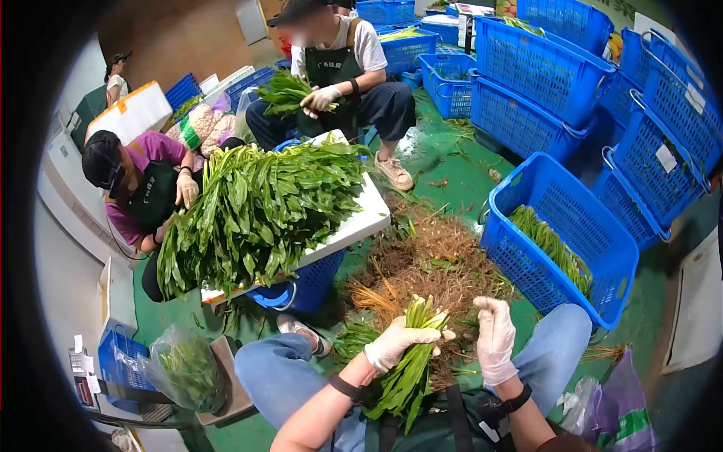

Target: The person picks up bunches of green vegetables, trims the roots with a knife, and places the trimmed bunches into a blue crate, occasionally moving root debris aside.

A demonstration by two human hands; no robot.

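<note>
Gloved in white, my left hand (393, 345) is wrapped round a bunch of long green leaves (407, 384), pale stem ends up and leaf tips hanging toward my lap. My right hand (495, 340), also gloved, is raised to the right of the bunch, apart from it, fingers up and holding nothing. Beyond my hands, a pile of brown roots and trimmings (444, 260) covers the floor. A large heap of leafy greens (256, 203) lies on a white foam board (354, 226) at the front left.
To the right, a blue crate (561, 226) holds some greens. Stacked blue crates (538, 71) stand behind it. One co-worker (339, 68) sits ahead holding greens; another (154, 181) reaches to the heap from the left. A plastic bag of greens (188, 369) is at the lower left.
</note>
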